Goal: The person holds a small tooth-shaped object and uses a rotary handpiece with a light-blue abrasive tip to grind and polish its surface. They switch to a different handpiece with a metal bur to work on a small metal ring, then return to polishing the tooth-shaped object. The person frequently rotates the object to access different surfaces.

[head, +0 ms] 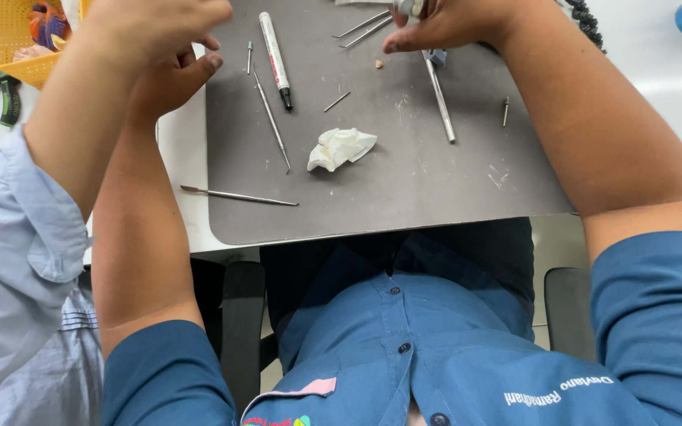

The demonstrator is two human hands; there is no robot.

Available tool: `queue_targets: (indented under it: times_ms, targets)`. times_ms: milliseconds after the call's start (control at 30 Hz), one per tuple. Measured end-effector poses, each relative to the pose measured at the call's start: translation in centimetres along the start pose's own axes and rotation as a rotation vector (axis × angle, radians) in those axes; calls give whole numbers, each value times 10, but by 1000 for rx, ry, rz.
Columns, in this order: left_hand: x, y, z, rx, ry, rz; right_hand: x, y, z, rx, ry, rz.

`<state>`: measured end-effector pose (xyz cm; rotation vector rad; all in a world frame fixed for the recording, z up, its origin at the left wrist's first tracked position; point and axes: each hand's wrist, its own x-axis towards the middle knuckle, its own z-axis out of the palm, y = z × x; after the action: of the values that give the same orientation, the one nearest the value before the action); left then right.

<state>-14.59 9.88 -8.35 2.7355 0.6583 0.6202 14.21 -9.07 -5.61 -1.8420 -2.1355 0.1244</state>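
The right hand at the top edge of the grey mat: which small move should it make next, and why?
Probably draw the right hand nearer: what it grips is cut off by the frame's top edge, while the grey mat lies bare below the crumpled tissue.

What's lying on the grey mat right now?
On the grey mat: a crumpled tissue, a marker, several thin metal tools and a small crumb. The right hand covers the mat's top edge and whatever it grips.

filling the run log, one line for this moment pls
left hand: empty, off mat edge | right hand: on small item, unclear | co-worker hand over left | tissue mid-mat
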Motion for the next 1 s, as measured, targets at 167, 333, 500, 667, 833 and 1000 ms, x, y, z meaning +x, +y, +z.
queue_targets:
  times_ms: [167, 333, 500, 667, 833, 1000]
  targets:
    - [-7, -18, 10, -103, -105, -160, 10, 7, 26, -8, -44, -184]
    - [2, 6, 19, -292, -293, 51, 16, 19, 39, -36, -100, -194]
    - [15, 30, 44, -467, -189, 306, 14, 38, 46, -25, 20, -200]
    - [43, 64, 88, -1013, -63, -152, 6, 52, 51, 385, 426, -182]
    - [55, 71, 126, -1539, -26, -317, 12, 36, 65, 397, 665, -222]
    - [48, 51, 140, -1727, -144, -388, 22, 35, 75, 358, 608, -234]
